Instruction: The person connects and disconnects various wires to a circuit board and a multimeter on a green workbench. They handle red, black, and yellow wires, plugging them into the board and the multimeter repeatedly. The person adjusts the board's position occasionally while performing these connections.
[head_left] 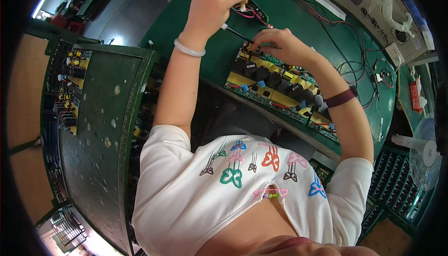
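Observation:
My left hand, with a white bangle at the wrist, is raised over the far part of the green bench, fingers curled. What it grips is hidden. By its fingertips are a white connector and a small circuit board with red and pink wires. A thin dark rod or cable with a white end runs from under this hand toward my right fingers. My right hand is bent over the far left end of a long circuit board, fingertips together. The board carries black cylindrical parts and yellow blocks.
A power unit with red lit digits stands at the far right, black and red cables trailing from it. A white fan is at right. To the left, more circuit boards lie beside a worn green metal cart.

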The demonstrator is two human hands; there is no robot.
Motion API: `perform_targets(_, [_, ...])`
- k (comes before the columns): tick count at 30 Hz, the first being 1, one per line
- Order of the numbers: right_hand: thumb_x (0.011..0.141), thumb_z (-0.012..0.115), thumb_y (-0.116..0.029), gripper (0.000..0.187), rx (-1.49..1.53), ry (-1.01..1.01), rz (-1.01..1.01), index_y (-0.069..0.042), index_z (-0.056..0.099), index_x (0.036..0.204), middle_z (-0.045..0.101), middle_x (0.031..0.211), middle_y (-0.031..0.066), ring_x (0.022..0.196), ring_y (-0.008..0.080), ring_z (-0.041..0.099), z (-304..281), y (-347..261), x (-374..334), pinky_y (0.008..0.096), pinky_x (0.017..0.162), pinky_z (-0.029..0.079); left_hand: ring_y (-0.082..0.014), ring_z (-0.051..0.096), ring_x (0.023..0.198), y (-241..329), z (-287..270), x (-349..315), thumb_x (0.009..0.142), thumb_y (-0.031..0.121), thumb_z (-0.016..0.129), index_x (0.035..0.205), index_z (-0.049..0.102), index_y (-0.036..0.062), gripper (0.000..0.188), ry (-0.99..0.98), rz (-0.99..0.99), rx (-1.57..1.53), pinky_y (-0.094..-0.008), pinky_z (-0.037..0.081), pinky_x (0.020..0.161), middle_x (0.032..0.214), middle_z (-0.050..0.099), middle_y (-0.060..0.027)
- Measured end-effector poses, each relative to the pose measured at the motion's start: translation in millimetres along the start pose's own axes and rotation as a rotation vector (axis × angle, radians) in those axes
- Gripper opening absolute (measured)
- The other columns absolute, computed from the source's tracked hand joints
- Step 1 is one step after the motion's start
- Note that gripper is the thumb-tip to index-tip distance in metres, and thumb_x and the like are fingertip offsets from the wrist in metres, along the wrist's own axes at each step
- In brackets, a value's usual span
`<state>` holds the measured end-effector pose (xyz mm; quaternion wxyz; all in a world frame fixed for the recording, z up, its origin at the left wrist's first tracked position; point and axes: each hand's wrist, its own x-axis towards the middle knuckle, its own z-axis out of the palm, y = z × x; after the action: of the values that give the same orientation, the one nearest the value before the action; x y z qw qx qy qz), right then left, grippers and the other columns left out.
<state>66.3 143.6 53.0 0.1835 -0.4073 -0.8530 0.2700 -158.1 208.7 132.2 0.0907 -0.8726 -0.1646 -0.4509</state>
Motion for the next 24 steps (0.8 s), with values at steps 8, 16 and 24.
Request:
perform_targets(8, [0.087, 0.073, -0.006, 0.014, 0.257, 0.203, 0.144, -0.002, 0.062, 0.095, 0.068, 0.094, 0.0053, 0.085, 0.0181, 0.064, -12, -22, -25, 0.0324, 0.074, 0.05, -0.0252, 0.061, 0.09, -23, 16, -58, 0.073, -0.006, 0.069, 0.082, 0.072, 0.007, 0.016, -0.105, -0.184, -0.087, -0.037, 0.053, 0.078, 0.084, 0.068, -0.0039])
perform_targets(16, [0.089, 0.073, -0.006, 0.011, 0.169, 0.357, 0.209, 0.001, 0.07, 0.096, 0.069, 0.093, 0.0063, 0.078, 0.0148, 0.068, -15, -2, -37, 0.0285, 0.072, 0.055, -0.0226, 0.061, 0.094, 9, 23, -114, 0.076, 0.011, 0.073, 0.078, 0.073, 0.0096, 0.003, -0.244, -0.208, -0.041, -0.0381, 0.047, 0.09, 0.084, 0.067, -0.0003])
perform_targets(24, [0.088, 0.074, -0.005, 0.01, 0.158, 0.317, 0.317, 0.0, 0.07, 0.096, 0.068, 0.093, 0.0034, 0.083, 0.01, 0.063, -16, 1, -42, 0.0258, 0.071, 0.051, -0.0233, 0.058, 0.099, 15, 35, -123, 0.078, 0.013, 0.072, 0.078, 0.072, 0.0109, 0.002, -0.237, -0.217, 0.011, -0.0405, 0.045, 0.097, 0.082, 0.064, -0.0003])
